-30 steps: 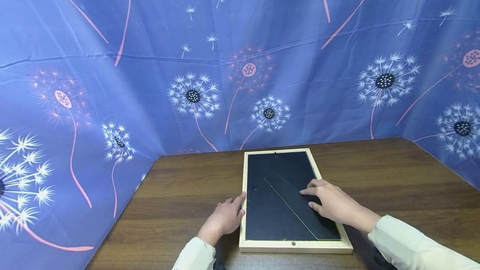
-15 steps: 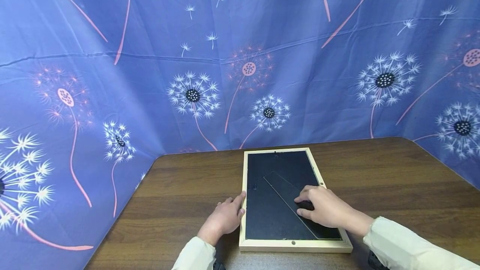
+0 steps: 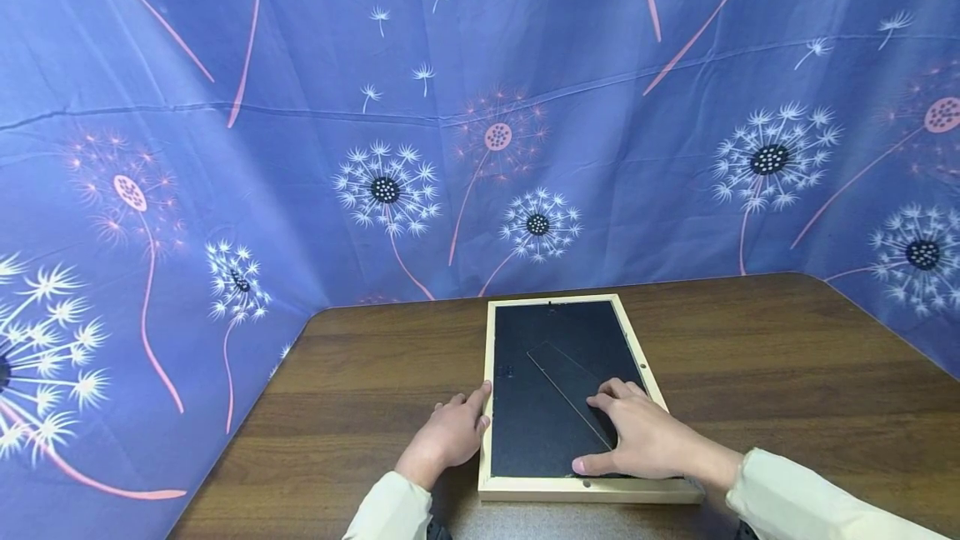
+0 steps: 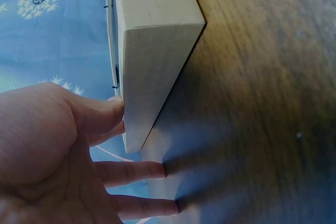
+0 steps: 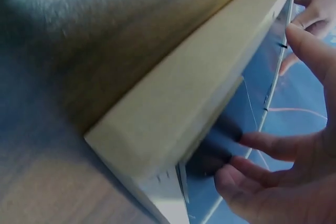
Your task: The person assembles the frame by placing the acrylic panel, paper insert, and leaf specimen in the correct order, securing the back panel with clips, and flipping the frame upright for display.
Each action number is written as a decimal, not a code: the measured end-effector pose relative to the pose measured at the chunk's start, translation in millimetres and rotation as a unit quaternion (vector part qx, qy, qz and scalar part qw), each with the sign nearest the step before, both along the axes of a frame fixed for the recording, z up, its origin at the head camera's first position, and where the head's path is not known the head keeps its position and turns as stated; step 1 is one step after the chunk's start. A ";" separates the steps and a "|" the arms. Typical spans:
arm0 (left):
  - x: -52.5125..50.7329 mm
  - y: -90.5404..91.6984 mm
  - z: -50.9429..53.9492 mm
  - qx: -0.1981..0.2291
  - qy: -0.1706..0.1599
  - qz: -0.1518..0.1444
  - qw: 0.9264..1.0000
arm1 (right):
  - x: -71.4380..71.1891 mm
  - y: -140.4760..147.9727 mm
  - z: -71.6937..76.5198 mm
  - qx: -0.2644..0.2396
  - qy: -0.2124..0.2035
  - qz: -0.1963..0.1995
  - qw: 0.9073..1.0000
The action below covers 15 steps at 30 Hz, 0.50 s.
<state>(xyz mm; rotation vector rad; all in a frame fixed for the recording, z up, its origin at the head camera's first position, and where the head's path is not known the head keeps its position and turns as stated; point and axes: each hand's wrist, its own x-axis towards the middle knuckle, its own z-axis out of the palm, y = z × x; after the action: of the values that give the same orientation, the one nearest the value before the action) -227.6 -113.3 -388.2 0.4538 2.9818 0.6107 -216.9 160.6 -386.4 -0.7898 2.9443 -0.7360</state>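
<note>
A picture frame (image 3: 592, 490) with a pale wooden rim lies face down on the table. Across its black backing board (image 3: 525, 440) runs a flat diagonal stand flap (image 3: 562, 373). My left hand (image 3: 447, 442) rests against the frame's left side; in the left wrist view the thumb touches the rim and two straight fingertips meet the table. Over the near right part of the backing is my right hand (image 3: 648, 438), thumb stretched toward the near rim, other fingers bent over the board. The right wrist view shows its fingertips (image 5: 226, 174) at the dark backing, holding nothing visible.
The brown wood-grain table (image 3: 360, 390) extends on both sides of the frame. A blue cloth (image 3: 630, 148) printed with dandelions hangs along the table's back and sides.
My right hand has slid over the backing toward the near edge, and its thumb has spread away from the fingers. The left hand and the frame have stayed in place.
</note>
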 end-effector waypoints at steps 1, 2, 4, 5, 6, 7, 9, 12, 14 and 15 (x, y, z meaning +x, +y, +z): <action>0.1 0.1 0.1 -0.001 0.000 0.001 1.000 | 0.9 -0.7 -1.1 -0.002 0.002 -0.002 1.000; 0.2 0.2 0.0 -0.001 0.000 0.002 1.000 | 1.7 -1.5 -2.1 -0.004 0.002 -0.005 1.000; 0.2 0.3 -0.1 -0.001 -0.002 0.004 1.000 | 3.3 -3.0 -4.2 -0.007 0.004 -0.012 1.000; 0.2 0.4 -0.3 0.000 -0.003 0.004 1.000 | 3.8 -3.7 -5.1 -0.007 0.005 -0.016 1.000; 0.1 0.4 -0.4 0.000 -0.004 0.005 1.000 | 4.2 -4.3 -5.8 -0.006 0.006 -0.020 1.000; 0.0 0.4 -0.2 0.002 -0.007 0.006 1.000 | 4.6 -4.8 -6.3 -0.006 0.007 -0.024 1.000; -0.3 0.5 -0.4 0.004 -0.010 0.008 1.000 | 5.2 -5.6 -6.9 -0.005 0.011 -0.031 0.999; -0.6 0.3 -1.1 0.008 -0.013 0.008 1.000 | 5.4 -6.3 -7.0 -0.001 0.016 -0.035 0.999; -0.4 0.3 -1.4 0.008 -0.013 0.008 1.000 | 5.3 -6.7 -6.5 0.003 0.017 -0.034 0.999; -0.4 0.2 -1.2 0.007 -0.011 0.007 1.000 | 5.2 -6.9 -6.2 0.006 0.017 -0.034 0.999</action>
<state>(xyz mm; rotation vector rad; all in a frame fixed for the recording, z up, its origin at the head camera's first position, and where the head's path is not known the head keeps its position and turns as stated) -228.0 -113.1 -389.4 0.4240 2.9633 0.6353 -211.7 153.7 -392.6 -0.7118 3.0169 -0.7148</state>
